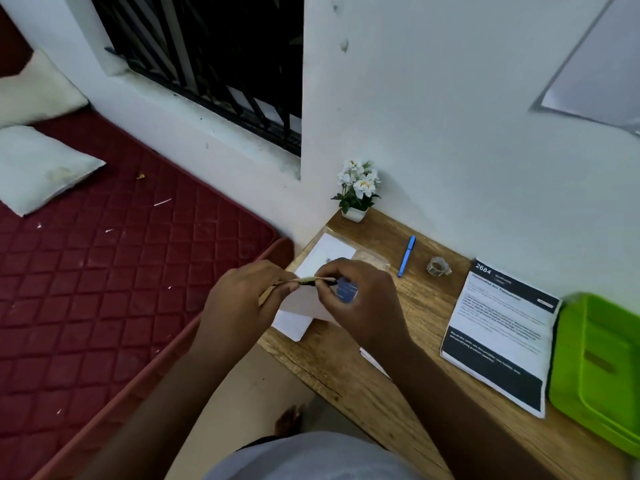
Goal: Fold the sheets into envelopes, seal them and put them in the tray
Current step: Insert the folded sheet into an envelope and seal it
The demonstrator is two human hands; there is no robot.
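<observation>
My left hand and my right hand are held close together above the left end of the wooden desk. Both pinch a thin yellow-and-black strip-like thing between them; I cannot tell what it is. A small blue item shows by my right fingers. Under the hands lies white paper, partly hidden. A stack of printed sheets with black bands lies to the right. The green tray stands at the desk's right end.
A blue pen, a roll of clear tape and a small pot of white flowers sit along the wall. A white sheet in clear wrap lies behind my hands. A red mattress with pillows is on the left.
</observation>
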